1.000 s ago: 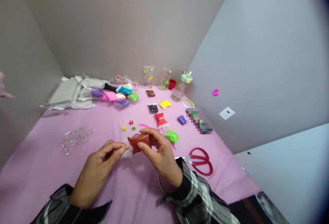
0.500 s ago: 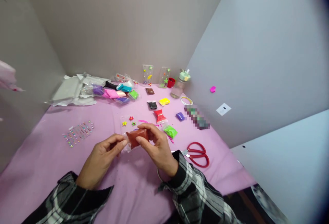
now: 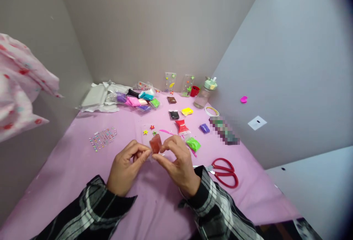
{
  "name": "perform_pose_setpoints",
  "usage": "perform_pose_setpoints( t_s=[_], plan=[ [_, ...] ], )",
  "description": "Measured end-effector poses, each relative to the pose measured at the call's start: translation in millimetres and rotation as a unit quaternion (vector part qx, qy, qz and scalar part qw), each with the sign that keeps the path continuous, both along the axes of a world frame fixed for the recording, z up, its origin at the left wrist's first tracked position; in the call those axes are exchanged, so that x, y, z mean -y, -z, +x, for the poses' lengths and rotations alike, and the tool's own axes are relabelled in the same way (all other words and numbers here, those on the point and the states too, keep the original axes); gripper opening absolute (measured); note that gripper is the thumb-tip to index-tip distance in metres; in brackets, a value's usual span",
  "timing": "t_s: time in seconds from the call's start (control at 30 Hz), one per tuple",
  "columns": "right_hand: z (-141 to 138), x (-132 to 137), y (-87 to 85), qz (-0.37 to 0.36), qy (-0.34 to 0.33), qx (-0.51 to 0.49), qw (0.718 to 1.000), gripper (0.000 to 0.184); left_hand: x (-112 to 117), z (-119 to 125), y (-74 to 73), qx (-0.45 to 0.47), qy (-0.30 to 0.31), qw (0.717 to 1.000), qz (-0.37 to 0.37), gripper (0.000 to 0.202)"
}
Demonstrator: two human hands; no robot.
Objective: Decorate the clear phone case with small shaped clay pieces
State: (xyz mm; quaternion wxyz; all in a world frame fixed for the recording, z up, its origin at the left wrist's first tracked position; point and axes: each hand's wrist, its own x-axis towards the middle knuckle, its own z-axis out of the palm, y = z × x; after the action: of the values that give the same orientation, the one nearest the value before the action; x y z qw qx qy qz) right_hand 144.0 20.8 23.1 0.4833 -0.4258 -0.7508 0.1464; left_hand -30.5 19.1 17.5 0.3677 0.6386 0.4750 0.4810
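A clear packet of reddish-brown modelling clay (image 3: 156,144) is held up between my two hands above the pink tablecloth. My left hand (image 3: 127,164) pinches the packet's left edge between thumb and fingertips. My right hand (image 3: 178,163) has its thumb at the packet's lower edge and bent fingers at its right side. Just behind lies a clear sheet with small clay flowers (image 3: 145,132), partly hidden by the packet. Close to my right hand are a green clay packet (image 3: 193,144), a red clay packet (image 3: 182,126) and a pink plastic tool (image 3: 167,132).
Red-handled scissors (image 3: 224,173) lie right of my right sleeve. Gem stickers (image 3: 103,139) lie on the left. Along the back are piled clay packets (image 3: 134,101), decorated clear cases (image 3: 170,82), a red cup (image 3: 194,91) and a bottle (image 3: 202,96). Pink patterned fabric (image 3: 24,82) hangs at far left.
My right hand has shifted from gripping the packet's face to its lower right edge, and the packet now stands more upright. The view has turned left, showing more hanging fabric.
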Motion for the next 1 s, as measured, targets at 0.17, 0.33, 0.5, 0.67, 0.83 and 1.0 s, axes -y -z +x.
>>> perform_pose_setpoints(
  t_s=[0.17, 0.33, 0.5, 0.67, 0.83, 1.0],
  plan=[
    [-4.0, 0.9, -2.9, -0.098, -0.071, -0.007, 0.993, 0.011, 3.7, 2.5, 4.2, -0.029, -0.003, 0.996, 0.081, 0.012],
    [-3.2, -3.5, -2.7, -0.122, -0.090, -0.004, 0.988, 0.015, 5.3, 4.6, 2.7, -0.025, 0.005, 0.998, 0.058, 0.014],
    [-5.8, -1.6, -0.1, -0.067, -0.085, 0.034, 0.994, 0.016, 7.3, 10.9, 3.9, -0.078, -0.028, 0.990, 0.117, 0.019],
    [-13.5, 5.3, 2.3, -0.018, -0.085, 0.030, 0.996, 0.016, -0.3, 3.5, 2.2, -0.095, -0.078, 0.986, 0.113, 0.022],
    [-7.0, 1.2, -2.9, -0.063, -0.056, -0.055, 0.995, 0.004, -6.1, -11.0, -4.7, -0.040, -0.020, 0.999, 0.028, 0.018],
    [4.7, -11.1, -0.9, -0.197, -0.164, -0.147, 0.955, 0.060, -11.9, -20.1, -2.9, 0.061, 0.063, 0.993, -0.077, 0.020]
  ],
)
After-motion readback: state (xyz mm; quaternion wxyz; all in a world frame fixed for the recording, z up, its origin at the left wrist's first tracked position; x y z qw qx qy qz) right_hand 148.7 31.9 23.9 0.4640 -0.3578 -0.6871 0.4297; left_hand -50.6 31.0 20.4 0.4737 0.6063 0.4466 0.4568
